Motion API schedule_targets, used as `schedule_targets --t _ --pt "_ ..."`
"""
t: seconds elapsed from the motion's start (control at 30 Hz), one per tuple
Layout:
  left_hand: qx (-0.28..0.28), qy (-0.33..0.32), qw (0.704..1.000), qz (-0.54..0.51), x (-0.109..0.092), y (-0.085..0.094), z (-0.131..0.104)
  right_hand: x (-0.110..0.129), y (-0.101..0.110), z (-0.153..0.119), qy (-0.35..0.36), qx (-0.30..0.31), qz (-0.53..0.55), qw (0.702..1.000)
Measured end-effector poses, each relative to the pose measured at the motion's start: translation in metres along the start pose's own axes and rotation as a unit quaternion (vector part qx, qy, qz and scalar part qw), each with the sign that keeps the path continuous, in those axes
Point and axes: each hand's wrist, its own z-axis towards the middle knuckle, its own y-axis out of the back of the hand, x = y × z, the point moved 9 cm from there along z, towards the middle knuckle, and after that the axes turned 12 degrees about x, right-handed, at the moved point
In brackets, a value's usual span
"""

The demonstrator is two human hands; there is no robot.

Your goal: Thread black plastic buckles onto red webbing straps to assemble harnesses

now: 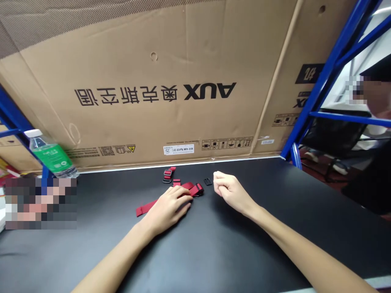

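Note:
My left hand [171, 204] lies over a red webbing strap [146, 208], its fingers spread and resting on the fabric. Part of the strap is hidden under the palm. Beyond the fingertips, the strap's other end passes through a black buckle [199, 189]. My right hand [230, 190] is closed in a loose fist just above the table; whatever is inside it, if anything, is hidden. Left of that fist lies a loose black slide buckle [207, 181]. Farther back, a short red strap piece [168, 175] carries black slider hardware.
A large cardboard box [210, 126] stands upright along the back of the black table [195, 252]. At the left is a water bottle [52, 156] with a green label. Blue frame posts [320, 87] rise at both sides. A person [377, 142] is at the right.

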Motion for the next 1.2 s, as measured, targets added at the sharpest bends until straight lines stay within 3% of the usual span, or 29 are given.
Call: schedule_targets --t 1.2 --pt "0.005 0.000 1.000 0.004 0.0006 -0.0018 -0.0008 0.0048 -0.0042 0.0006 0.020 0.013 0.018 1.000"
